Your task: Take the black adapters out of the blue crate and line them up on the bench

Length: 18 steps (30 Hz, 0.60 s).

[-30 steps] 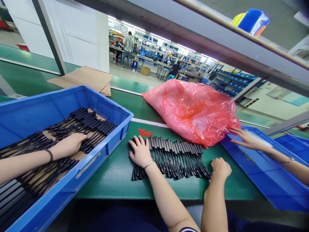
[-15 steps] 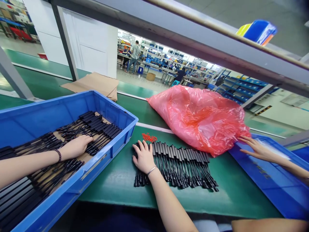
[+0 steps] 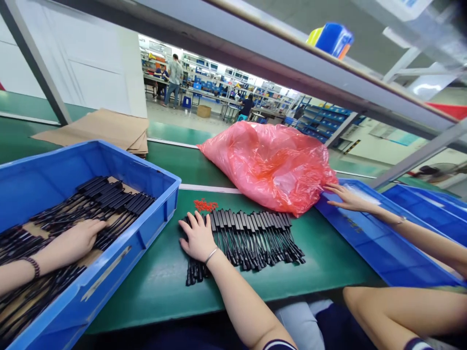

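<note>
My left hand [image 3: 77,238], with a dark bead bracelet at the wrist, rests in the blue bin [image 3: 146,233] on the left, among black adapter cables [image 3: 116,201]. Its fingers are bent and pressed together, with the tips down between the cables; what they grip is hidden. My right hand [image 3: 200,237], wearing a thin metal bangle, lies with spread fingers over the left end of a row of similar black adapter cables [image 3: 255,238] on the green table [image 3: 153,287]. Just beyond that hand is a small heap of tiny red pieces [image 3: 205,204].
Behind the row lies a large pink plastic bag [image 3: 270,165]. A co-worker's hand [image 3: 348,198] reaches in from the right, touching the bag's edge above another blue bin [image 3: 350,243]. Brown cardboard sheets [image 3: 105,129] lie at the back left. A metal beam [image 3: 262,53] crosses overhead.
The view has swung right and tilted, so everything sits further left. Both my hands keep about the same places, in the bin and on the row. More of the co-worker's arm shows.
</note>
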### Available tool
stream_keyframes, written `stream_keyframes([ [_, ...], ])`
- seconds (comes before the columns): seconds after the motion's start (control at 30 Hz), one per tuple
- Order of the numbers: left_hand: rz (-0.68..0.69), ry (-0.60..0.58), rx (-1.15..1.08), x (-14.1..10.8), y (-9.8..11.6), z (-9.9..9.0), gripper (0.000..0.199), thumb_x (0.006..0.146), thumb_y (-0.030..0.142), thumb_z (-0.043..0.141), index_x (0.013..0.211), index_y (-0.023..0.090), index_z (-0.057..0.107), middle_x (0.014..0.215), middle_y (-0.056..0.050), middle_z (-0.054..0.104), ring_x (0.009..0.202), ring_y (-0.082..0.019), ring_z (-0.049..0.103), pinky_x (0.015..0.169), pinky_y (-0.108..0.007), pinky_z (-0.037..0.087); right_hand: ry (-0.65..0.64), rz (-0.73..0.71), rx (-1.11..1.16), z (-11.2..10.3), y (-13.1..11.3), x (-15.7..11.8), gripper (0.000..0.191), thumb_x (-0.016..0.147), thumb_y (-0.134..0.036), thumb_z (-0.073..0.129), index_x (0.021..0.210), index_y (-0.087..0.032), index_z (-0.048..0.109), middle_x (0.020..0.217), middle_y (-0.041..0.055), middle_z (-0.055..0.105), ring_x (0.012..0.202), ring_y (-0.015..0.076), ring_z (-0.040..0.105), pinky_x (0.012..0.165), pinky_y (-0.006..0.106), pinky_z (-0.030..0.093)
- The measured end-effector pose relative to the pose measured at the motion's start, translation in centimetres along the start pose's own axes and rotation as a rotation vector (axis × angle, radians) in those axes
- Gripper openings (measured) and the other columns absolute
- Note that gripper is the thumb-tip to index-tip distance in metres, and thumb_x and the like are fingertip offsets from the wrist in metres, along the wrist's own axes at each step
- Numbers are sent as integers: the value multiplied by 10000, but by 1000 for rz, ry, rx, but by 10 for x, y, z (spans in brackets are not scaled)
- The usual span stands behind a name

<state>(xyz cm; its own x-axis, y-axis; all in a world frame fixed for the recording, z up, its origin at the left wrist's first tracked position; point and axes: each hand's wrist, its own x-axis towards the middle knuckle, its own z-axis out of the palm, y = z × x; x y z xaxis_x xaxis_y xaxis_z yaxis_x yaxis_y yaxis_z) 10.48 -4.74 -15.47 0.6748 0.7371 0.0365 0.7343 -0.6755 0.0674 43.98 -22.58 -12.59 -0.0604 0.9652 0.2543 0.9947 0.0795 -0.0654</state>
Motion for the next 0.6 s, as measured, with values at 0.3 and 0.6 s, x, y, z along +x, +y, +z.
stream_keyframes([
  [0.3, 16, 70, 7, 8, -7, 14, 484, 816, 226, 218, 1075, 73, 598, 1049, -128, 623, 956, -225, 568, 900, -355, 400, -9, 7, 13, -3, 0, -1, 527, 811, -468, 469, 1305, -311, 379, 1409, 53, 291, 1304, 297, 159, 1020, 594, 103],
  [0.6, 22, 78, -35, 9, 4, 4, 439, 804, 198, 253, 1047, 80, 599, 1072, -117, 617, 988, -213, 554, 934, -332, 383, -10, 4, 3, -3, 1, 0, 524, 808, -466, 474, 1300, -306, 389, 1406, 57, 303, 1303, 299, 176, 1023, 589, 113],
])
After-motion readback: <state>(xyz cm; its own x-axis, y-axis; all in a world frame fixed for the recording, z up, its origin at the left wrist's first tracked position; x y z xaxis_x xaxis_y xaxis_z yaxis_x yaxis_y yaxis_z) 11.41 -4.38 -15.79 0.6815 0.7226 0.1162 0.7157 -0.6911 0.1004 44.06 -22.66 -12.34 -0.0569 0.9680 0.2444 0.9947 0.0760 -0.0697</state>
